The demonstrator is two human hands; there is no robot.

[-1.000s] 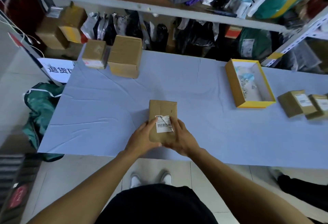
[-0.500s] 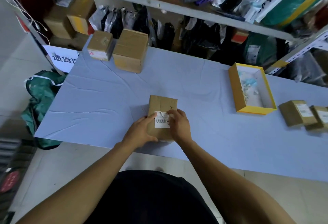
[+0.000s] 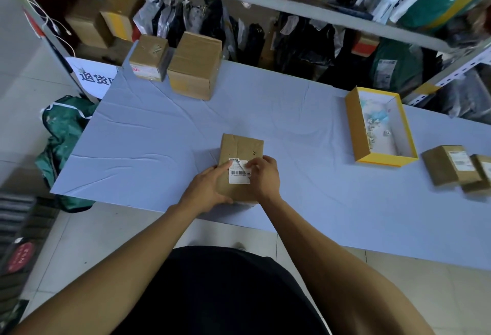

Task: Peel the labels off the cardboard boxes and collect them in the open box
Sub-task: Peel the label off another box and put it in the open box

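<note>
A small cardboard box (image 3: 240, 148) lies on the blue table near its front edge. A white barcode label (image 3: 238, 174) is stuck on its top, torn at the upper right. My left hand (image 3: 207, 188) grips the box's left side, thumb at the label's edge. My right hand (image 3: 264, 178) sits at the box's right side and pinches the label's torn upper right corner. The open yellow box (image 3: 357, 133) stands at the right of the table with several peeled scraps inside.
Two labelled cardboard boxes (image 3: 449, 164) lie at the far right. Two more boxes (image 3: 192, 66) stand at the back left corner. Metal shelving (image 3: 292, 2) with bags and parcels runs behind the table. A green bag (image 3: 65, 133) lies on the floor at the left.
My right hand has shifted up along the label to its torn upper right corner. The left hand stays on the box's left side. The camera has tilted down a little.
</note>
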